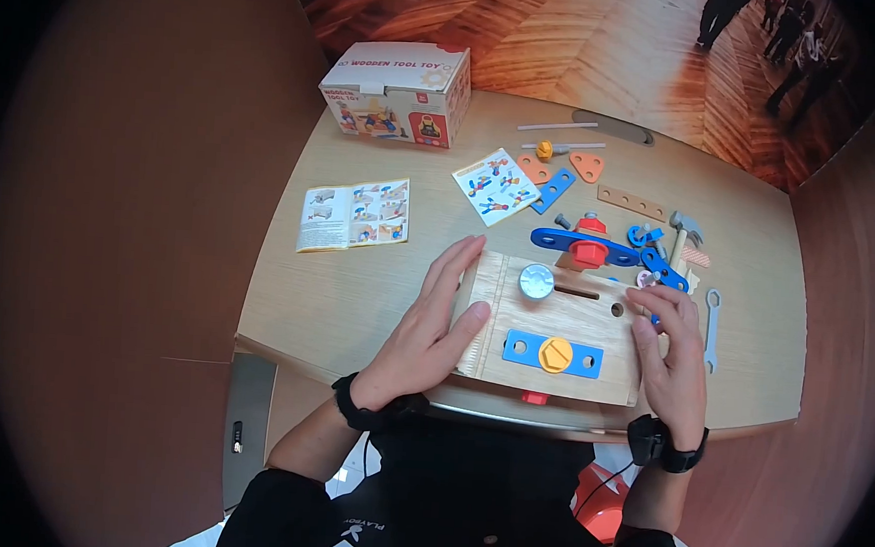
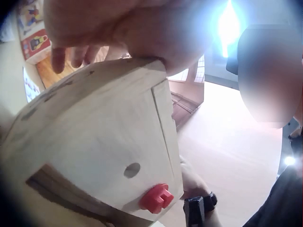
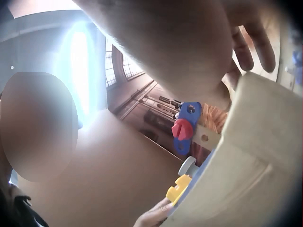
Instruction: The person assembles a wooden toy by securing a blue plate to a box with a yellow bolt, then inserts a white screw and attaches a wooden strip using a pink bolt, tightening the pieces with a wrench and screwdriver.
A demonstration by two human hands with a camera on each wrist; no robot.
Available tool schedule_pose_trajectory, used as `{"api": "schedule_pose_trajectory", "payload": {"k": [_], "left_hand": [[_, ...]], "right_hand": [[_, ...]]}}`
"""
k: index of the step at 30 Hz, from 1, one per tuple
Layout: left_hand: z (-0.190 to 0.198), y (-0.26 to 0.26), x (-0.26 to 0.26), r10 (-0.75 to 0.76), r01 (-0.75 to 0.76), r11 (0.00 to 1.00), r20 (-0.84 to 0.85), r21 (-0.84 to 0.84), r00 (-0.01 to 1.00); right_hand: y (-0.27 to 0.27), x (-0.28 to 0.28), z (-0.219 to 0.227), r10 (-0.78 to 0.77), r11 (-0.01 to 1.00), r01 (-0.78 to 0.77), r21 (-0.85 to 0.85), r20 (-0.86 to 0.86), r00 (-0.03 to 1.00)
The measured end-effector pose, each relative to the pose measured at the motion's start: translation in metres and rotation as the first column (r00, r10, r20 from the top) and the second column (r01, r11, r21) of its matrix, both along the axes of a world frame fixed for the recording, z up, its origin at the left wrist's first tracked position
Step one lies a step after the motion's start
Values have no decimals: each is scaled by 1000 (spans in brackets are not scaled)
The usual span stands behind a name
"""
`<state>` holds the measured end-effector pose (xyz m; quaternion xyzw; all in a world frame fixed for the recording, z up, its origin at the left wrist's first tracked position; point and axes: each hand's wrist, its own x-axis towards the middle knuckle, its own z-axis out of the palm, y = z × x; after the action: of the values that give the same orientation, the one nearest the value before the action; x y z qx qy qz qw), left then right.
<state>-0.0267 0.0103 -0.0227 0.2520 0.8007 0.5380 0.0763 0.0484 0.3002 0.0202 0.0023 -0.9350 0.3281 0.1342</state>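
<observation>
A pale wooden toy workbench point(image 1: 575, 317) sits near the table's front edge between my two hands. My left hand point(image 1: 424, 328) grips its left end, thumb on the edge and fingers along the side. At the right end my right hand point(image 1: 675, 353) holds on with bent fingers over the edge. A blue strip point(image 1: 519, 348) lies on the panel under a yellow slotted bolt point(image 1: 556, 355). Beyond these are a grey round screw head point(image 1: 536, 281), a slot and a hole. A red nut point(image 2: 157, 198) pokes from the near side. At the far side, red hardware point(image 1: 589, 253) crosses another blue strip point(image 1: 552, 238).
Behind stands a carton point(image 1: 398, 96), with an open instruction booklet point(image 1: 354, 215) and a picture sheet point(image 1: 496, 187) in front. Loose toy parts lie at back right, with a hammer point(image 1: 682, 233) and a grey wrench point(image 1: 712, 330) farther right.
</observation>
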Motion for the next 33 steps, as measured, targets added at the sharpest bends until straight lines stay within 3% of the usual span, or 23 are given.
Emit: {"api": "schedule_pose_trajectory", "payload": {"k": [2,3,6,10,12,15,21,31,33], "left_hand": [[-13,-1,3,-1,-6,998,101,67,995],[-17,-1,5,-4,-24,991,200,135,980],[-17,1,7,-36,-27,973,265,230,964],[-19,7,11,-50,-81,937,361,340,931],[-16,12,14,-80,-162,874,463,459,883],[-13,16,17,-90,-218,833,515,508,853],[-17,15,18,-100,-258,808,555,530,826],[-17,19,20,-83,-289,797,572,529,816],[-16,24,21,0,-304,813,521,497,854]], "right_hand": [[13,5,-4,-7,954,23,-300,55,998],[22,8,-6,-9,952,26,-304,57,998],[51,19,-17,-93,930,136,-341,140,986],[74,31,-30,-214,886,248,-392,129,968],[77,37,-37,-199,875,238,-422,135,971],[74,44,-43,-150,851,215,-478,170,974],[68,40,-47,-86,800,191,-568,207,975],[95,45,-51,-157,779,249,-575,206,966],[98,47,-52,-189,776,283,-564,219,957]]}}
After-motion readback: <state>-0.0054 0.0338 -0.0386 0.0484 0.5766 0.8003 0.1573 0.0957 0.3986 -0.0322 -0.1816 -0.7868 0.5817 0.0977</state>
